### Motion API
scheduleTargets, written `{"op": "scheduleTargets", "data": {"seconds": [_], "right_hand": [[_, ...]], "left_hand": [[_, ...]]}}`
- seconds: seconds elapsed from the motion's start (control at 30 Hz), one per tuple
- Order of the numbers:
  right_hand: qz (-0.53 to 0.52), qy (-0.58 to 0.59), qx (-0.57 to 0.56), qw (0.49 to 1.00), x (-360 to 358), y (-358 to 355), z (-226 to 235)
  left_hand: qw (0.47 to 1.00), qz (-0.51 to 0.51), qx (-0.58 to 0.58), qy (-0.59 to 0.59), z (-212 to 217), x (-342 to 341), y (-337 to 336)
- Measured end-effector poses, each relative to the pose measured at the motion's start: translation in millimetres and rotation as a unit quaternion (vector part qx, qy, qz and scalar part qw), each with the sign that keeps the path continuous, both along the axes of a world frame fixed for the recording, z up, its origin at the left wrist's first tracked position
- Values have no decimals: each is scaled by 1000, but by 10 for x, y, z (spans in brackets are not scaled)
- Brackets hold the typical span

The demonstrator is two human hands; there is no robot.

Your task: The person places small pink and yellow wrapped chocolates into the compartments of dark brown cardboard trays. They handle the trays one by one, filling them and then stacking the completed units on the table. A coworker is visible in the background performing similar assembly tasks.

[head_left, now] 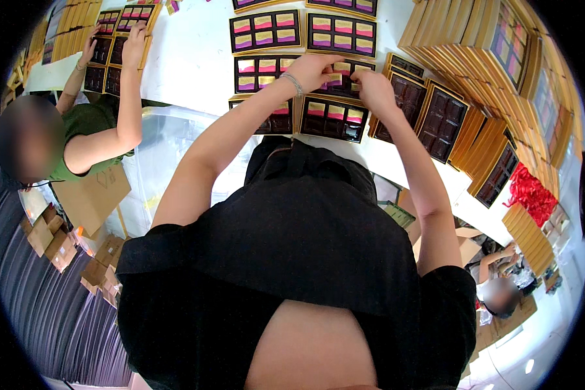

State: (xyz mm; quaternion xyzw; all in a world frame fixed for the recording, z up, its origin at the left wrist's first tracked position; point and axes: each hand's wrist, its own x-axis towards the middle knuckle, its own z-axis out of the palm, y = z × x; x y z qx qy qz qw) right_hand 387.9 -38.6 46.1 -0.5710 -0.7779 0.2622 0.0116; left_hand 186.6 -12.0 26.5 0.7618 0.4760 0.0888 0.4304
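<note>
My left hand (311,71), with a bracelet at the wrist, reaches over a dark six-compartment tray with a gold rim (348,95). Its fingers are bent together at the tray's left side, next to a small gold and purple piece (335,79). At the tray's right side is my right hand (376,91), fingers pinched down at a compartment. What either hand's fingertips hold is hidden or too small to name. Nearer to me, another tray (332,119) has pink and gold pieces in its far row and dark compartments in its near row.
Filled trays (265,31) stand in rows beyond my hands. Dark trays (441,123) lean at right, beside long stacks of gold-edged boxes (461,39). Red shredded filler (530,195) lies farther right. A co-worker in green (97,140) handles trays at left; another person (500,286) is at lower right.
</note>
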Motion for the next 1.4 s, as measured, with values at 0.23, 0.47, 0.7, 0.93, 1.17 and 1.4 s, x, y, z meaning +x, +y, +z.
{"op": "scheduleTargets", "data": {"seconds": [0.23, 0.47, 0.7, 0.93, 1.17, 1.4], "right_hand": [[-16, -29, 132, 991, -75, -215, -75], [50, -102, 119, 986, -171, -886, -124], [11, -140, 105, 984, -382, -907, -257], [-41, -149, 169, 973, -261, -771, -272], [-62, -242, 60, 966, -291, -461, -212], [14, -164, 176, 970, -247, -783, -327]], "left_hand": [[983, 15, 167, 71, -189, 156, -438], [919, -142, 322, 177, -246, 99, -910], [919, -129, 287, 236, -225, 197, -945], [918, -144, 290, 228, -236, 118, -921], [923, -140, 286, 214, -247, 96, -922], [942, -89, 294, 139, -296, 135, -961]]}}
